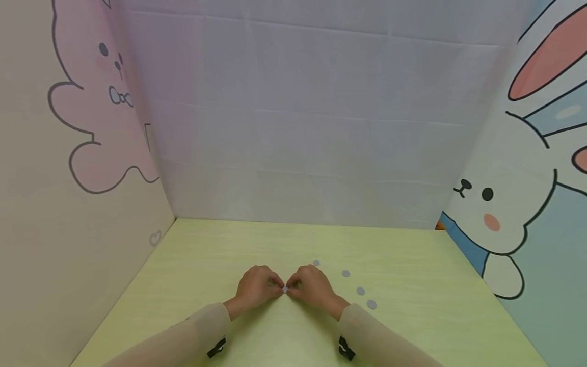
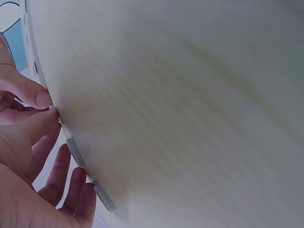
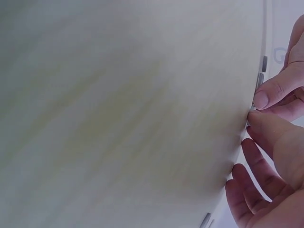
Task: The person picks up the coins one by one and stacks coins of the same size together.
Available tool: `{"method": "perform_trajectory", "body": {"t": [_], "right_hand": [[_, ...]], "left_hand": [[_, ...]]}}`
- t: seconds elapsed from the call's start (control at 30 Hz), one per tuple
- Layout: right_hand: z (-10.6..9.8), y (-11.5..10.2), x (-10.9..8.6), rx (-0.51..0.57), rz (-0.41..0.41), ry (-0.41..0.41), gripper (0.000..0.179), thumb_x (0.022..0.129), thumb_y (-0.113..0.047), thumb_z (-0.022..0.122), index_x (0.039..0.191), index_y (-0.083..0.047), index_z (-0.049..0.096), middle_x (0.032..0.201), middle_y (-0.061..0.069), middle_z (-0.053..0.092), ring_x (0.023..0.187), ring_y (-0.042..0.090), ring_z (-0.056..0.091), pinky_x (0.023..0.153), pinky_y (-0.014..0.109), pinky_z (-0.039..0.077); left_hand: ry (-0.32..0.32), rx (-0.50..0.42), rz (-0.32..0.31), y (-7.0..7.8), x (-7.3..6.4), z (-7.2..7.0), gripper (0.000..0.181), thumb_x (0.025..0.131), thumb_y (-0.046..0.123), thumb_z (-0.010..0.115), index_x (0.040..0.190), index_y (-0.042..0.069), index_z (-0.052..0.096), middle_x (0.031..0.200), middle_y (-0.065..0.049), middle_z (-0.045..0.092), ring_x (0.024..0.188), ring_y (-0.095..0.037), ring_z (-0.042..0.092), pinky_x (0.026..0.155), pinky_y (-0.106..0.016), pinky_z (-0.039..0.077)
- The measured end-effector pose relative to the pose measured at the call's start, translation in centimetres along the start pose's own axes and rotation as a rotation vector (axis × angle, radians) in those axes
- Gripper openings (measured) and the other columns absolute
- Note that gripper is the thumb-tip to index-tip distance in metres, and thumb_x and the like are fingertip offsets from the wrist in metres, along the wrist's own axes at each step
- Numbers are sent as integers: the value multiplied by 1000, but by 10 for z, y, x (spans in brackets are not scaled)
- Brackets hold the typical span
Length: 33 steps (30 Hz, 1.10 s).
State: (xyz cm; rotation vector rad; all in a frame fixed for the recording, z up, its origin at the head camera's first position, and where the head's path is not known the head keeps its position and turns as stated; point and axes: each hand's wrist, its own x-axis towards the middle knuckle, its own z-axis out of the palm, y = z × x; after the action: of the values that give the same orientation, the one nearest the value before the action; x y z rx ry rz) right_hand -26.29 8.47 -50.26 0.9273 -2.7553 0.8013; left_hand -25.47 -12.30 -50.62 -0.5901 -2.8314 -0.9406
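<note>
At the middle of the table, my left hand [image 1: 259,286] and my right hand [image 1: 313,286] meet fingertip to fingertip. Between them, pinched by thumb and fingers of both, is a small round grey disc [image 1: 285,289], mostly covered. In the left wrist view, two more discs stand out beside the left hand's other fingers, a nearer disc [image 2: 104,198] and a farther disc [image 2: 75,152]; the head view does not show these apart from the hand. The right hand's remaining fingers [image 3: 259,168] are loosely bent and touch the tabletop.
Right of the hands, several loose grey discs lie in a slanting row, from a far disc [image 1: 316,263] to a near disc [image 1: 371,304]. The pale yellow-green table [image 1: 220,242] is walled by a white cloth [image 1: 293,127] behind and cartoon-printed panels at both sides.
</note>
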Motion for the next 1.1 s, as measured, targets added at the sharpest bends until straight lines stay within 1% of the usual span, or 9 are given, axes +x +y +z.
{"method": "perform_trajectory", "body": {"t": [0.23, 0.4, 0.5, 0.57, 0.67, 0.77, 0.9, 1.0, 1.1], "right_hand": [[-1, -2, 1, 32, 5, -6, 6, 90, -16, 87, 91, -10, 87, 85, -5, 79, 80, 10, 65, 72, 23, 50], [-3, -2, -1, 33, -7, -18, 5, 90, -15, 87, 92, -10, 87, 86, -4, 80, 79, 9, 65, 71, 24, 50], [-8, 1, -3, 16, -4, -24, 6, 90, -11, 85, 96, -9, 86, 89, -1, 79, 80, 11, 66, 72, 25, 52], [-12, 5, -4, 7, 18, -22, 9, 90, -8, 83, 99, -9, 86, 90, 0, 77, 82, 13, 66, 74, 27, 54], [-22, 13, -5, 11, 73, -1, 12, 92, -7, 81, 103, -9, 85, 93, 1, 75, 87, 17, 67, 77, 32, 56], [-34, 24, -6, 17, 111, 39, 12, 92, -7, 81, 105, -8, 84, 96, 4, 73, 89, 22, 67, 78, 38, 56], [-44, 42, -6, -11, 179, 87, 14, 93, -8, 82, 107, -8, 83, 100, 5, 73, 90, 23, 66, 77, 40, 56], [-49, 55, -6, -18, 240, 94, 17, 93, -7, 81, 109, -7, 82, 103, 7, 72, 92, 24, 66, 78, 42, 56], [-50, 64, -5, -14, 268, 87, 19, 92, -5, 81, 111, -6, 82, 103, 9, 72, 90, 24, 65, 77, 43, 56]], "left_hand": [[-1, 7, -1, 0, -1, 0, 7, 83, 21, 91, 85, 25, 86, 90, 8, 72, 92, -17, 63, 79, -37, 51], [0, 11, -12, 1, -1, 1, 7, 83, 21, 92, 84, 25, 86, 92, 7, 72, 91, -17, 62, 76, -36, 50], [0, 7, -14, 1, -1, 2, 7, 82, 21, 92, 83, 25, 86, 91, 7, 72, 91, -17, 62, 76, -35, 50], [-1, 6, -14, 1, -1, 2, 7, 82, 22, 93, 83, 25, 86, 90, 8, 72, 90, -16, 62, 75, -34, 50], [-4, 8, -12, 0, 0, 3, 7, 82, 22, 92, 84, 25, 86, 89, 9, 71, 90, -16, 62, 76, -34, 49], [-7, 13, -15, 0, 0, 2, 7, 82, 23, 92, 84, 26, 86, 89, 10, 70, 89, -14, 60, 76, -32, 48], [-3, 7, -11, 0, 0, 2, 7, 82, 24, 92, 84, 26, 86, 90, 10, 71, 89, -14, 60, 76, -32, 47], [0, 0, -7, -1, 0, 2, 7, 82, 23, 92, 84, 25, 86, 91, 10, 71, 90, -15, 60, 76, -32, 47], [0, 2, -11, -1, -1, 2, 8, 82, 23, 93, 84, 25, 86, 91, 10, 71, 91, -15, 61, 77, -33, 48]]}}
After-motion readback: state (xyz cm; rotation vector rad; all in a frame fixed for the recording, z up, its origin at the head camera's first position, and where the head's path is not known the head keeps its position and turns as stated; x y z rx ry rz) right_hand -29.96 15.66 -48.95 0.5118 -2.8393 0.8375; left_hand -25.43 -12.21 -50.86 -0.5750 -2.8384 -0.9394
